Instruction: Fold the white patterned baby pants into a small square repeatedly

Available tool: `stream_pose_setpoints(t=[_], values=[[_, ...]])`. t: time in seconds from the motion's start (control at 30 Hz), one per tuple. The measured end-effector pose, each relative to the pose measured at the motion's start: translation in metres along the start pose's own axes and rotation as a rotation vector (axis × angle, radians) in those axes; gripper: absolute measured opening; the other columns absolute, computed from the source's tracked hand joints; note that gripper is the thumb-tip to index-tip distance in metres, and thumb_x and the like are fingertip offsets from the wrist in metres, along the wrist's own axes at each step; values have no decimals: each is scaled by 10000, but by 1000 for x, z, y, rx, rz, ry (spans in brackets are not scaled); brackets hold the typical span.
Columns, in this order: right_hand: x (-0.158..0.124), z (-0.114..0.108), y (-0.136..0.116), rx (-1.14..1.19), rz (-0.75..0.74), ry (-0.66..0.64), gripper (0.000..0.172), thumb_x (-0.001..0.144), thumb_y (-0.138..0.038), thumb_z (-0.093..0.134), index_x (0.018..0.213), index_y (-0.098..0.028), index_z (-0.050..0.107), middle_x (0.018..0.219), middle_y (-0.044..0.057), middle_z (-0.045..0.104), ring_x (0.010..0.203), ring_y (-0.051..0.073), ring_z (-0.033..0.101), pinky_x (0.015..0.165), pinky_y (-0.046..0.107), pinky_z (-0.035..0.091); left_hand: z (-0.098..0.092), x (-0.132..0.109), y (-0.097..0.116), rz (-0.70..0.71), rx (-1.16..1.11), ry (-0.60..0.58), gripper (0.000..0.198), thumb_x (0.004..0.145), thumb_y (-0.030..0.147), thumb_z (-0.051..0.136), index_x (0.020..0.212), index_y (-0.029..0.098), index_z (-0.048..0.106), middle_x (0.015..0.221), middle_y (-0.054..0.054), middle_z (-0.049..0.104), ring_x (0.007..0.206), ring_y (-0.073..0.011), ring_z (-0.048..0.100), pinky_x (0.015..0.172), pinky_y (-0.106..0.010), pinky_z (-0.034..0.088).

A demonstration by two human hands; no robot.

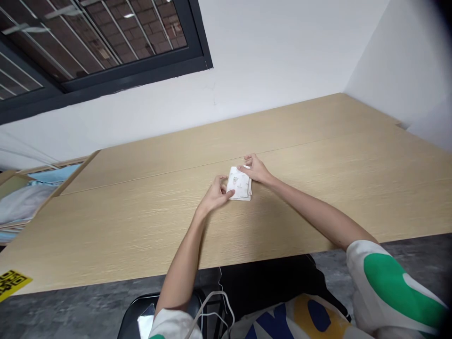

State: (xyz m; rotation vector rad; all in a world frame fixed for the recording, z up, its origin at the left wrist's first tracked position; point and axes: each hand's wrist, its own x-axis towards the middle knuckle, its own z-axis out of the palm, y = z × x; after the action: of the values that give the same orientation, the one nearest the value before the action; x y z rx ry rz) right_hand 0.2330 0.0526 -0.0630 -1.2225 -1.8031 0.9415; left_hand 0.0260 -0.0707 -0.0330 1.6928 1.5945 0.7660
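A small stack of white folded napkins, square and with faint print on top, is at the middle of the wooden table. The edges of the layers show unevenly along the right and lower sides. My left hand grips the stack at its lower left corner, thumb on top and fingers curled at the side. At the upper right corner my right hand pinches it, the thumb lying over the top face. Some fingertips are hidden behind the stack, and I cannot tell whether it rests on the table or is slightly raised.
The light wooden table runs along a white wall below a barred window. A yellow label is stuck at its left front corner. An open box with cloth stands beyond the left end. A black chair and white cable are below.
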Motion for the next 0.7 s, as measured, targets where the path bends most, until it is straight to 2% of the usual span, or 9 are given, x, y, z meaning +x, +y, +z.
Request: stream_pose_setpoints(t=[0.1,0.17,0.23,0.27,0.37,0.43,0.5,0.57,0.7], values=[[2,2,-1,-44,22,76,493,929,-500,633,1290,-176,545,1255,176,666,1063,289,696,974,487,571,1,-3,6,-7,239,50,612,875,412,724,1388,187,479,754,2,689,728,-228,689,721,-348,540],[0,1,-5,-74,-19,152,459,989,-463,533,1332,-159,543,1361,203,606,1116,292,676,1018,494,551,3,-4,10,27,458,188,532,885,446,733,1317,187,563,881,-79,736,896,-295,717,848,-427,553],[-5,-2,-14,-95,-163,170,479,1031,-454,461,1396,-154,535,1422,204,572,1237,304,624,1092,504,506,7,-7,15,114,587,315,444,922,475,698,1244,176,633,1062,-154,740,1070,-339,694,969,-481,533],[-9,-3,-20,-103,-264,138,499,1052,-464,428,1434,-160,530,1448,194,567,1313,306,581,1135,510,471,9,-9,18,178,599,330,405,954,477,656,1223,174,655,1137,-167,731,1124,-337,680,1009,-484,525],[-23,-3,-35,-144,-560,-114,560,1105,-488,298,1549,-206,489,1564,131,531,1500,272,426,1246,519,345,22,-16,27,344,543,169,331,1030,427,527,1188,200,709,1197,-133,741,1134,-287,695,1016,-436,546],[-31,1,-39,-191,-679,-312,582,1121,-476,230,1581,-220,480,1626,98,488,1550,242,370,1279,509,296,32,-21,33,343,553,46,327,1030,409,517,1157,210,742,1143,-125,766,1043,-289,735,939,-431,581],[-36,8,-37,-255,-725,-463,577,1128,-447,216,1557,-216,526,1635,88,483,1557,232,370,1282,497,298,40,-24,35,282,604,-3,332,1002,401,554,1159,195,762,1090,-150,777,944,-321,756,859,-461,601],[-36,14,-30,-338,-722,-558,553,1131,-417,242,1509,-212,589,1608,88,515,1545,244,397,1274,503,314,44,-25,36,259,643,-17,353,969,391,600,1197,175,762,1105,-180,773,939,-363,756,846,-502,603],[-30,14,-14,-463,-711,-605,526,1129,-385,282,1538,-204,558,1632,80,475,1571,258,350,1287,526,277,43,-23,33,318,682,-65,356,990,423,581,1177,188,771,1130,-178,764,1005,-383,747,860,-514,601]])
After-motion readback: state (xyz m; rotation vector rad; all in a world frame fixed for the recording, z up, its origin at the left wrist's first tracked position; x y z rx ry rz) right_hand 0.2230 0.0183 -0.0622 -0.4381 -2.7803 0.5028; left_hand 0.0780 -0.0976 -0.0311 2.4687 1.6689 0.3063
